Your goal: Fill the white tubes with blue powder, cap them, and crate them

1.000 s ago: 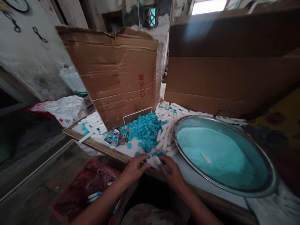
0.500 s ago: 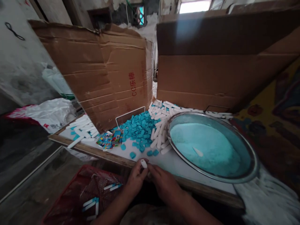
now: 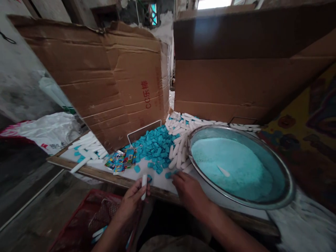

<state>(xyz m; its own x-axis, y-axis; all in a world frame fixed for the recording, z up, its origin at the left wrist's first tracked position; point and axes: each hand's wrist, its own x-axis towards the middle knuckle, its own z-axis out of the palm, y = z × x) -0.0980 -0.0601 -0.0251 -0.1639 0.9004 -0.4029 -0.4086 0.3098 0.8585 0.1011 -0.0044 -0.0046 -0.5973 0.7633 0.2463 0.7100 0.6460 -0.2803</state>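
Observation:
My left hand (image 3: 135, 196) is closed round a white plastic tube (image 3: 144, 187), held nearly upright over the table's front edge. A blue cap (image 3: 149, 178) shows just behind its fingers. At the table's front, my right hand (image 3: 187, 189) has its fingertips drawn together on a small blue cap (image 3: 175, 172); the grip is partly hidden. Another blue cap (image 3: 168, 175) lies right beside those fingertips. Beyond both hands is a heap of blue caps (image 3: 154, 145), with a pile of white tubes (image 3: 180, 150) along its right side.
A wide metal basin (image 3: 285, 189) of pale blue powder, with a white scoop-like piece (image 3: 223, 171) in it, stands right. Cardboard sheets (image 3: 118, 80) rise behind. Printed packets (image 3: 122, 160) and more white tubes (image 3: 88, 147) lie left. Below left is a red basket (image 3: 78, 218).
My hands have parted. The left has moved left with the white tube, while the right has come forward to the blue caps at the table's front. The view has shifted slightly.

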